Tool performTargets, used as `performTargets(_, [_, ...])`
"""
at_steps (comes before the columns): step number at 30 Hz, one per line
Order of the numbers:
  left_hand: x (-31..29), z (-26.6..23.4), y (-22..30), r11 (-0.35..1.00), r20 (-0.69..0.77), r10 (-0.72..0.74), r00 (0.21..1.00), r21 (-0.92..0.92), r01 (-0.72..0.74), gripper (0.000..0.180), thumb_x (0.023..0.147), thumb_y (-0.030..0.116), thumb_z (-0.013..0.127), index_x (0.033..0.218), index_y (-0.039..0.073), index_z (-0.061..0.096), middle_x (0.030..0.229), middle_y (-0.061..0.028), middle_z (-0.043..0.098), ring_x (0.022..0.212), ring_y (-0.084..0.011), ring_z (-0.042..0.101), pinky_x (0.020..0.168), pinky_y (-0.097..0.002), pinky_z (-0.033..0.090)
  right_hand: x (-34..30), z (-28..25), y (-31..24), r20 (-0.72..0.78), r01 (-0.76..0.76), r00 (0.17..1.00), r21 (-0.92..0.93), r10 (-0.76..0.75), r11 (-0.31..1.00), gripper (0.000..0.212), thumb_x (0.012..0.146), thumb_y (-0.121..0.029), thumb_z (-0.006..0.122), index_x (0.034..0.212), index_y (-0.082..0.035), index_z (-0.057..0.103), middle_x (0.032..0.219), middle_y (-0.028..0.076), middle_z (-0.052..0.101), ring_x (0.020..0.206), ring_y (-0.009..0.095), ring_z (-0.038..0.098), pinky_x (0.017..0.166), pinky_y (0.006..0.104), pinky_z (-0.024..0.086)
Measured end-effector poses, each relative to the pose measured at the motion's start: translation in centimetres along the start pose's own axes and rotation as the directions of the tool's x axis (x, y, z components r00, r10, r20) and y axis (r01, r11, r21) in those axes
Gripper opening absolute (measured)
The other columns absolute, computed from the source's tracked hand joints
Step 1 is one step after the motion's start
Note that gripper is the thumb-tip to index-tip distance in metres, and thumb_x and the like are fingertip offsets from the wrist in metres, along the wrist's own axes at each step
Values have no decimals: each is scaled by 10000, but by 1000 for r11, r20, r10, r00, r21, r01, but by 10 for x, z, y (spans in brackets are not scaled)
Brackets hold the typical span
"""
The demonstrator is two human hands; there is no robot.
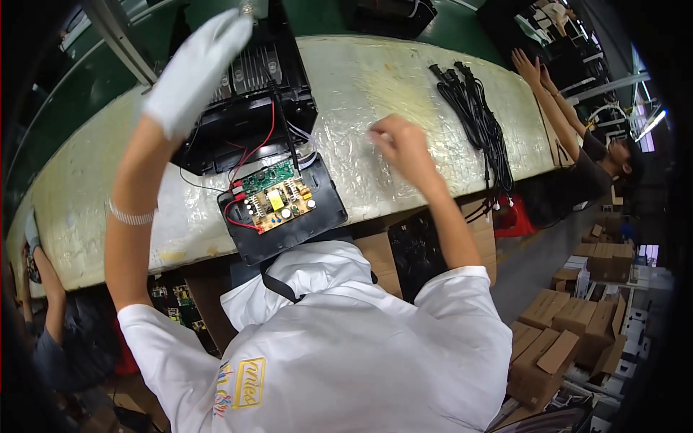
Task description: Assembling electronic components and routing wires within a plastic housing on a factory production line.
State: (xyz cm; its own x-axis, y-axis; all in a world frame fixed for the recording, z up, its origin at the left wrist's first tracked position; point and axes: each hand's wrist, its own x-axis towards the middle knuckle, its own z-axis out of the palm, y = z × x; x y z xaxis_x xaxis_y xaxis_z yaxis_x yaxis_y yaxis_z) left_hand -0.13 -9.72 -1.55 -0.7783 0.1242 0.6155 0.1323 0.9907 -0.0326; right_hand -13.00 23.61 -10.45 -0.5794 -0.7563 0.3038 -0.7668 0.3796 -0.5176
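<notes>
My left hand [198,68], in a white glove, reaches over the far left part of a black device housing [238,119]. Its fingers are stretched out, close to one another, and I see nothing held in them. Bare and curled, my right hand [404,148] hovers above the table right of the housing; the fingertips are partly hidden, so I cannot make out what they hold. A black panel [321,209] lies at the housing's near side, bearing a green and tan circuit board [278,198]. Red, black and pale wires [268,133] run between board and housing.
The pale, film-covered table [346,86] carries a bundle of black power cords [473,119] on the right. Beyond runs a green conveyor surface [462,32] with another black unit [393,14]. A co-worker's hands [530,68] are at the right; cardboard boxes [545,353] stack behind.
</notes>
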Motion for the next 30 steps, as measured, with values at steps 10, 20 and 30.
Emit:
performTargets(10, [-94,34,120,788,338,-293,894,-445,426,134,911,70,529,1003,-15,576,1025,-130,572,988,-272,601,875,-348,493,6,10,44,140,277,961,-427,-240,861,113,824,-49,622,919,4,592,894,132,565,815,298,619,660,383,516])
performTargets(20, [-87,83,104,857,486,-81,870,-411,310,297,924,121,518,1199,69,617,1030,-164,622,931,-318,601,881,-362,476,9,50,-19,202,-317,934,847,294,427,84,964,-26,543,1025,31,541,965,151,673,923,197,682,830,302,575])
performTargets(30, [-71,78,115,562,691,-353,631,-383,734,251,923,272,574,1056,110,712,1013,-145,676,945,-283,652,834,-375,513,9,69,-35,456,-513,856,806,244,294,135,953,-96,590,1063,-18,571,998,92,705,875,110,632,792,230,479])
